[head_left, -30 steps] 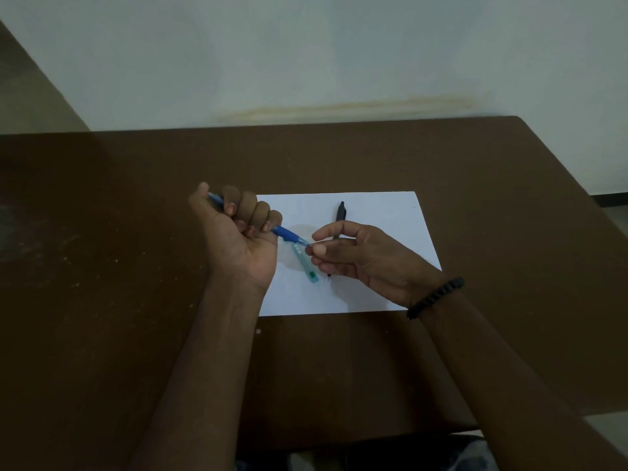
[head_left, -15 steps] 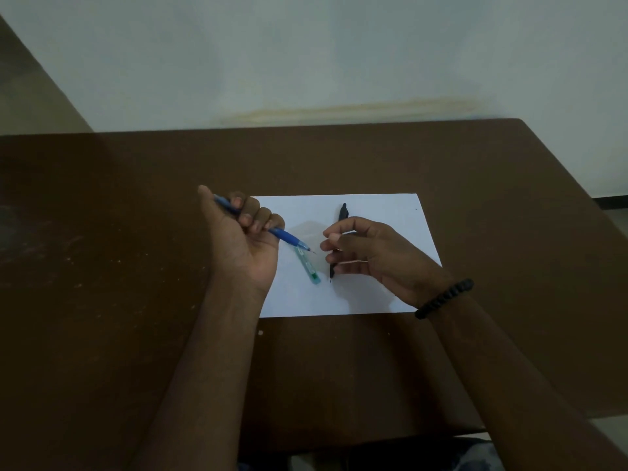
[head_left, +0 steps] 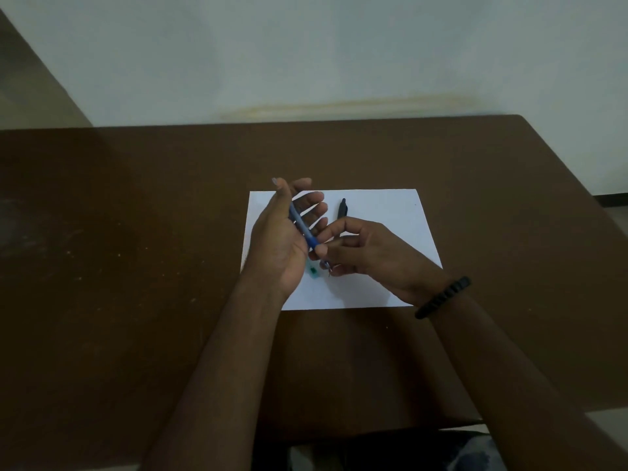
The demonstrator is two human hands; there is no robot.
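**Blue pen passed between both hands above the sheet**

The brown table (head_left: 136, 266) runs under both of your forearms and carries everything else. The white sheet (head_left: 390, 226) lies flat on it directly beneath your two hands and extends beyond your right hand, away from you and to the right.

Your left hand (head_left: 285, 239) is raised over the left part of the sheet with the palm turned toward the right hand. Its fingers (head_left: 312, 198) are straight and spread apart, and the thumb points away from you. None of them curls round anything. Your right hand (head_left: 370, 256) sits just to the right of the left hand. Its fingers are curled and its fingertips pinch the lower end of the blue pen (head_left: 302, 226).

The blue pen lies slanted across your left palm. Its upper end is beside the thumb and its tip end points toward you, below the right fingertips. Whether the left thumb presses on the barrel cannot be told.

The black pen (head_left: 342, 209) lies on the sheet just beyond your right fingers, which hide its near end. The black bracelet (head_left: 443, 297) circles your right wrist. The teal piece (head_left: 313, 271) lies on the sheet just below the heel of your left hand, mostly hidden
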